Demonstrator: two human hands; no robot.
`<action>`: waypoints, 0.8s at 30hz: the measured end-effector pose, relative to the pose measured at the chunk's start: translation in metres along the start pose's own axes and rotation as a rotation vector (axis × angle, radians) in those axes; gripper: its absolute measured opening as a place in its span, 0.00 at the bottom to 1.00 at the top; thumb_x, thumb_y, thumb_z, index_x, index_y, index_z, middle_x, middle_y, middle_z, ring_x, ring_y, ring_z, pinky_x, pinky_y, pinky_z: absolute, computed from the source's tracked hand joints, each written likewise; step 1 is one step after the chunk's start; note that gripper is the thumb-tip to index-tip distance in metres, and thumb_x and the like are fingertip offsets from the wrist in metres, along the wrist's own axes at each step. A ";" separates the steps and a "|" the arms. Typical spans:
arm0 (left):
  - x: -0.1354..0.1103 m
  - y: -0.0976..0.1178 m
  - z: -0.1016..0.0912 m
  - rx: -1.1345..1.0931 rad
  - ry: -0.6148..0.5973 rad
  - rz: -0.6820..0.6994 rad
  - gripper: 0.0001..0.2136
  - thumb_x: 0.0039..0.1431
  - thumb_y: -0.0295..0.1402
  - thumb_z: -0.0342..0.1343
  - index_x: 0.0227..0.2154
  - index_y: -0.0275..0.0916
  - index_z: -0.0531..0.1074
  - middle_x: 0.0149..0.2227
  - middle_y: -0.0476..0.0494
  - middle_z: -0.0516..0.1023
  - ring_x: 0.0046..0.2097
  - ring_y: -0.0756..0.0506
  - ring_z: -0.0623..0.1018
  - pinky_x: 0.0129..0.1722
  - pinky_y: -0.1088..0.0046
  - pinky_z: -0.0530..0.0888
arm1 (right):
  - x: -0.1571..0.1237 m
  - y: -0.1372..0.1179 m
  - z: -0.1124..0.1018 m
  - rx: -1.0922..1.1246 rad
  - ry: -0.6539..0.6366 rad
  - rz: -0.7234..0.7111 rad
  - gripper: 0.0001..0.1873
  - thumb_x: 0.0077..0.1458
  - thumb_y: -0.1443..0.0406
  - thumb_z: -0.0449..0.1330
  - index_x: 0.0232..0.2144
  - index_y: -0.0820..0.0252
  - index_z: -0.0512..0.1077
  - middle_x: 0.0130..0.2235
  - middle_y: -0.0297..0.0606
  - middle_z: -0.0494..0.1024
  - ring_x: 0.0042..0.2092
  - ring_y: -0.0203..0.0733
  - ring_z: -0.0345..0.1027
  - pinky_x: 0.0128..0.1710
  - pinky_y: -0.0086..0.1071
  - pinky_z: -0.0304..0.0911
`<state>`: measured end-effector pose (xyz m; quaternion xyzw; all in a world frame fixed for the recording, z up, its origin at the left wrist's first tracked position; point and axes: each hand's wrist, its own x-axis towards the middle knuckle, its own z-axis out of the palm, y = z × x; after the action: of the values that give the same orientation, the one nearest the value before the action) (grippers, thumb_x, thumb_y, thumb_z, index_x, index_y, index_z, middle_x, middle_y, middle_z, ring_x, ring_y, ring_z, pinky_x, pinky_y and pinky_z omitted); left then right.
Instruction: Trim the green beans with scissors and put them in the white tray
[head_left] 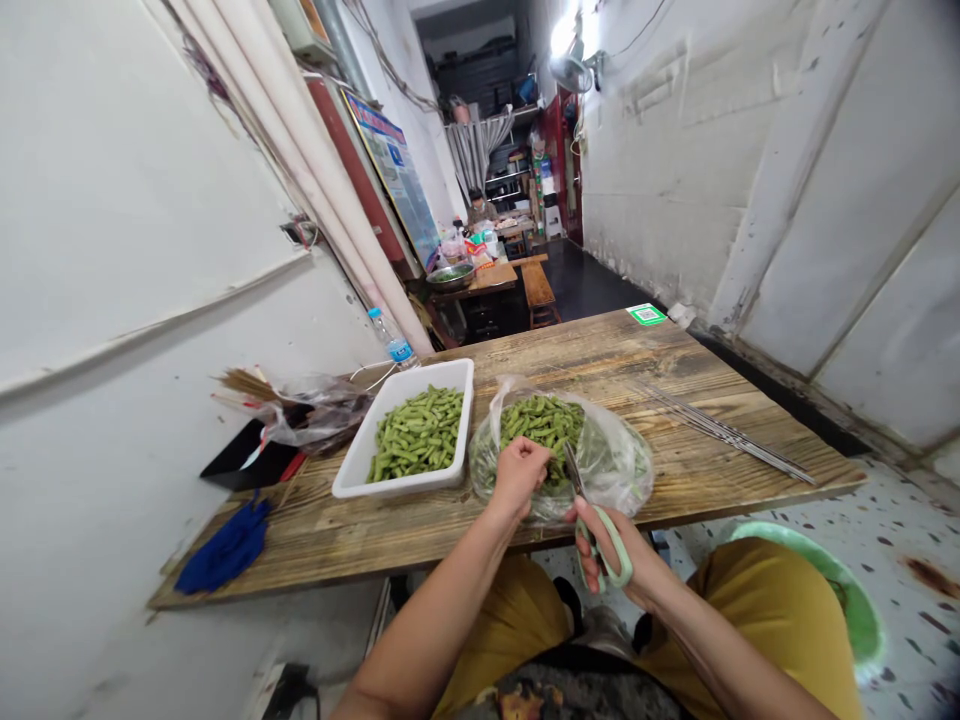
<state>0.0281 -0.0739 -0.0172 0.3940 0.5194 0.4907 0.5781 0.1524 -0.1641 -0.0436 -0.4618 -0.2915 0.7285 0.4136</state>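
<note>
In the head view my right hand is wrapped round the pale green handles of a pair of scissors, its blades pointing up and away from me. My left hand is closed in a pinch close to the blade tips, on what looks like an edamame pod, mostly hidden by the fingers. Both hands are over a clear plastic bag that lies opened out with loose edamame pods in it. Left of the bag stands a white plastic tub holding a heap of green pods.
The wooden table carries metal skewers at right, a green code card at the far edge, a water bottle, a bag of sticks and a blue cloth. A green basin sits on the floor. Someone sits far back.
</note>
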 end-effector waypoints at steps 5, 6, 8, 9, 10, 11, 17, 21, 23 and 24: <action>0.025 0.018 -0.006 -0.012 -0.078 -0.044 0.07 0.42 0.28 0.52 0.21 0.39 0.56 0.16 0.56 0.63 0.14 0.58 0.57 0.15 0.81 0.45 | -0.005 -0.002 -0.012 0.112 -0.018 0.021 0.23 0.53 0.46 0.53 0.36 0.58 0.63 0.19 0.27 0.66 0.18 0.32 0.61 0.15 0.27 0.63; 0.030 0.020 -0.005 0.040 -0.106 -0.059 0.05 0.43 0.28 0.50 0.21 0.39 0.57 0.14 0.57 0.61 0.13 0.57 0.55 0.15 0.81 0.46 | -0.006 -0.003 -0.014 0.118 -0.022 0.028 0.22 0.53 0.46 0.53 0.36 0.59 0.63 0.19 0.27 0.66 0.18 0.32 0.61 0.16 0.27 0.63; 0.037 0.021 0.001 0.215 -0.162 -0.060 0.01 0.47 0.29 0.48 0.23 0.39 0.61 0.12 0.58 0.57 0.13 0.55 0.54 0.16 0.80 0.49 | -0.006 -0.003 -0.018 0.114 -0.023 0.026 0.22 0.53 0.46 0.53 0.37 0.59 0.64 0.20 0.27 0.66 0.18 0.32 0.60 0.16 0.27 0.63; 0.039 0.020 0.005 0.328 -0.181 -0.031 0.02 0.49 0.30 0.47 0.23 0.39 0.63 0.12 0.57 0.57 0.14 0.54 0.56 0.17 0.80 0.52 | -0.006 -0.002 -0.020 0.108 -0.025 0.022 0.22 0.54 0.47 0.53 0.37 0.59 0.64 0.20 0.27 0.66 0.18 0.32 0.60 0.16 0.27 0.62; 0.042 0.018 0.009 0.452 -0.190 0.026 0.03 0.50 0.30 0.49 0.23 0.39 0.65 0.13 0.55 0.60 0.15 0.53 0.60 0.18 0.79 0.55 | -0.005 -0.001 -0.021 0.101 -0.028 0.017 0.22 0.54 0.47 0.54 0.37 0.59 0.64 0.20 0.27 0.67 0.18 0.32 0.60 0.16 0.27 0.62; 0.043 0.016 0.013 0.578 -0.189 0.101 0.03 0.49 0.31 0.52 0.22 0.39 0.66 0.16 0.52 0.63 0.19 0.51 0.64 0.21 0.78 0.59 | -0.004 0.001 -0.022 0.093 -0.032 0.014 0.21 0.54 0.47 0.54 0.37 0.58 0.64 0.20 0.27 0.67 0.18 0.32 0.61 0.16 0.27 0.62; 0.049 0.005 0.028 0.992 -0.064 0.297 0.18 0.33 0.23 0.64 0.08 0.39 0.57 0.17 0.45 0.65 0.35 0.41 0.73 0.33 0.73 0.65 | -0.003 0.002 -0.021 0.007 0.021 0.014 0.19 0.53 0.49 0.56 0.35 0.58 0.63 0.19 0.26 0.65 0.17 0.30 0.59 0.15 0.25 0.61; 0.046 0.012 0.023 1.093 -0.178 0.353 0.11 0.44 0.28 0.60 0.12 0.38 0.67 0.17 0.45 0.67 0.29 0.44 0.71 0.32 0.72 0.64 | -0.002 -0.001 -0.022 -0.079 0.009 0.008 0.21 0.51 0.46 0.54 0.28 0.58 0.62 0.19 0.26 0.65 0.16 0.29 0.58 0.14 0.24 0.58; 0.042 0.017 0.015 1.127 -0.320 0.360 0.08 0.50 0.32 0.56 0.18 0.37 0.73 0.20 0.46 0.70 0.27 0.47 0.70 0.30 0.74 0.63 | 0.001 -0.001 -0.024 -0.116 -0.002 -0.007 0.23 0.51 0.45 0.54 0.25 0.58 0.61 0.19 0.25 0.64 0.16 0.28 0.57 0.14 0.23 0.57; 0.040 0.019 0.012 1.123 -0.398 0.351 0.09 0.52 0.33 0.54 0.21 0.36 0.75 0.21 0.47 0.71 0.26 0.49 0.69 0.29 0.75 0.62 | 0.002 -0.002 -0.025 -0.133 -0.005 -0.021 0.23 0.50 0.45 0.54 0.24 0.58 0.60 0.19 0.25 0.64 0.15 0.28 0.57 0.13 0.23 0.57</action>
<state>0.0358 -0.0302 -0.0060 0.8015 0.5081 0.1473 0.2790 0.1749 -0.1606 -0.0531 -0.4833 -0.3454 0.7043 0.3888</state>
